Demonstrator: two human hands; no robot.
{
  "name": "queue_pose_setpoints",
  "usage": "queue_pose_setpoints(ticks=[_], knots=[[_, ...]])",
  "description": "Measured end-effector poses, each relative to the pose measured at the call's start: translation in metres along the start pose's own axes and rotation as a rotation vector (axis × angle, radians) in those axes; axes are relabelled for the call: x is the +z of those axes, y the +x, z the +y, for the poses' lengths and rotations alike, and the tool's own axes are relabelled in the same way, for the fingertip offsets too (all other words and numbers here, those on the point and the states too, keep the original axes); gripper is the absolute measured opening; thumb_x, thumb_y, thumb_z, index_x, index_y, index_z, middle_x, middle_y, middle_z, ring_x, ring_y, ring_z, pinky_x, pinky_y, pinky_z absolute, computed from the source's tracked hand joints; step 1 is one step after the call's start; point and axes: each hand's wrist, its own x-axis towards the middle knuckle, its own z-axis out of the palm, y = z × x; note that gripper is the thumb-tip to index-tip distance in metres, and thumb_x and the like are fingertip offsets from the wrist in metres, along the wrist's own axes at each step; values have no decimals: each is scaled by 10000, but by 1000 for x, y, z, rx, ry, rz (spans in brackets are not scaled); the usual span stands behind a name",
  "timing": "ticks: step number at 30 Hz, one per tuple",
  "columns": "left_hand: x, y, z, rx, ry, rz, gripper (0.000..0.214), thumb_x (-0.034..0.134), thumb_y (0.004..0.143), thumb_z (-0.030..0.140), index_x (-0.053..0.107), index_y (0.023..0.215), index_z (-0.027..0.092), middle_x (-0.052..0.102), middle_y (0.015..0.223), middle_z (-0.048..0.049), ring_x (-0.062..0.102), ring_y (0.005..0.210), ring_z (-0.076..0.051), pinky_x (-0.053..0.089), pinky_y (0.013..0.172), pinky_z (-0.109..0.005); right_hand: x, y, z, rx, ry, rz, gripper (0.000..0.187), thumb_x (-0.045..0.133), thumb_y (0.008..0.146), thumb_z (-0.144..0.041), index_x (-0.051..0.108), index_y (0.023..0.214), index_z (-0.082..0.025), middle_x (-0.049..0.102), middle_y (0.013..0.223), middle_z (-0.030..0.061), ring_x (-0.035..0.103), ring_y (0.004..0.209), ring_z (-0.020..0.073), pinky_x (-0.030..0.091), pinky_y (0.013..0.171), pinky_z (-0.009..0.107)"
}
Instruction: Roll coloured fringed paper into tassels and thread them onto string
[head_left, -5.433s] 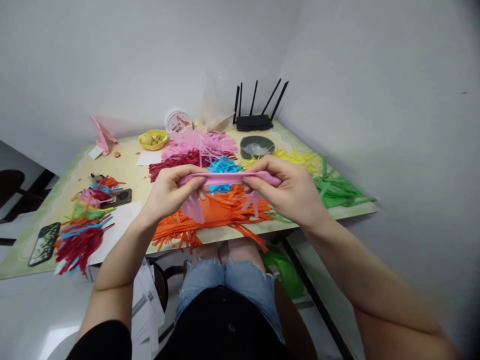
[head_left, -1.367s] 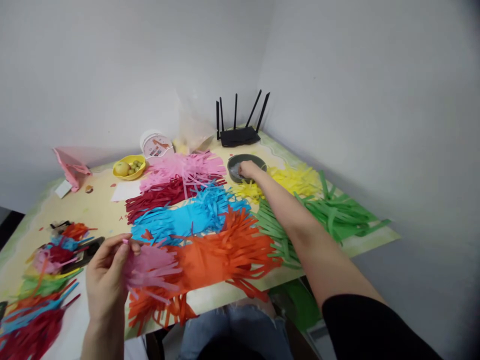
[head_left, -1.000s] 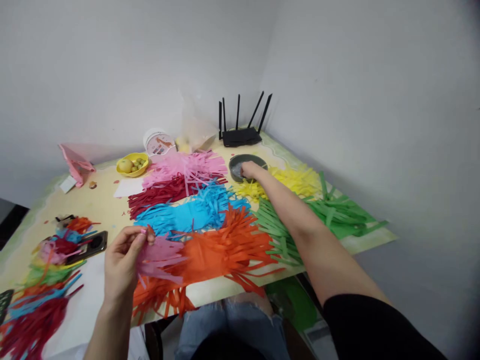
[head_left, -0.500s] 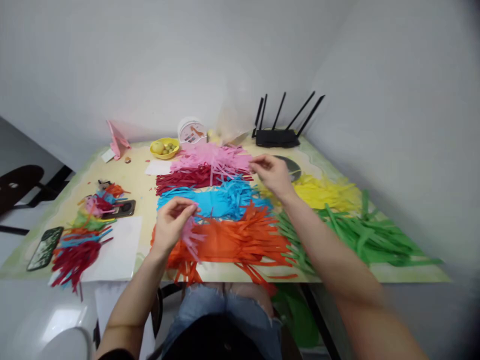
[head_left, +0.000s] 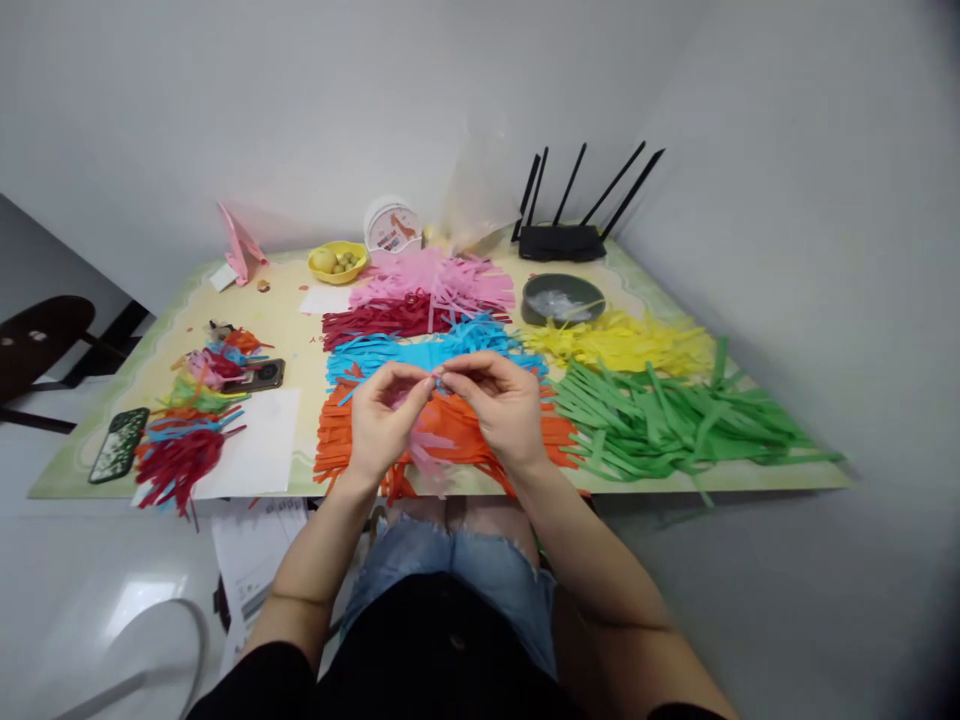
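Note:
My left hand (head_left: 382, 420) pinches a pink paper tassel (head_left: 429, 455), whose thin strips dangle below the fingers over orange fringed paper (head_left: 334, 440). Fingertip to fingertip with it, my right hand (head_left: 506, 410) is closed in a pinch; whatever it grips is too small to make out. Beyond both hands lie blue fringed paper (head_left: 420, 355), dark red fringed paper (head_left: 375, 325) and pink fringed paper (head_left: 476, 285). Off to the right are yellow fringed paper (head_left: 637, 345) and green fringed paper (head_left: 675, 425).
A dark bowl (head_left: 562, 300) with clear plastic inside stands before a black router (head_left: 562, 242). Leftward lie multicoloured tassels (head_left: 184, 455), a patterned phone (head_left: 120, 445), a dark device (head_left: 266, 374) and white paper (head_left: 262, 440). A yellow fruit dish (head_left: 337, 275) sits near the wall.
My right hand has come back from the pink paper, leftward and toward me, to meet my left hand. The left hand has shifted rightward with the pink tassel. The view has tilted.

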Motion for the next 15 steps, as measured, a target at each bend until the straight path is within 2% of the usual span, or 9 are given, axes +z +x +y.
queue_pose_setpoints(ticks=[3,5,8,12,15], knots=[[-6,-4,2,69,148,-23,108,706,858,269,701,818,169,727,786,-29,654,706,-134,507,688,-244,-1,-10,-4,-132,-177,-23,71,730,865,-265,747,926,-231,774,901,10,726,822,151,602,777,283],[-11,-5,4,125,250,-89,88,683,866,242,699,818,171,725,791,-27,645,707,-131,495,684,-241,-4,-13,-8,-219,-299,-64,83,698,892,-234,750,957,-231,774,918,13,722,831,148,592,789,280],[-17,-6,8,191,348,-187,81,659,872,210,691,808,173,721,795,-27,645,726,-135,495,705,-244,-10,-15,-12,-269,-384,-131,106,668,915,-233,747,986,-227,771,941,21,718,851,151,587,803,286],[-17,-9,5,148,283,-187,84,674,873,230,695,816,173,725,805,-33,656,738,-138,502,715,-246,-16,-13,-11,-172,-343,-216,171,675,904,-263,730,1061,-222,762,953,29,714,839,152,587,803,298],[-14,-12,0,54,136,-142,129,750,825,284,696,796,170,719,782,-28,656,721,-138,511,703,-243,-17,-14,-8,-32,-213,-224,131,719,870,-319,736,936,-207,750,877,20,708,788,144,586,739,271]])
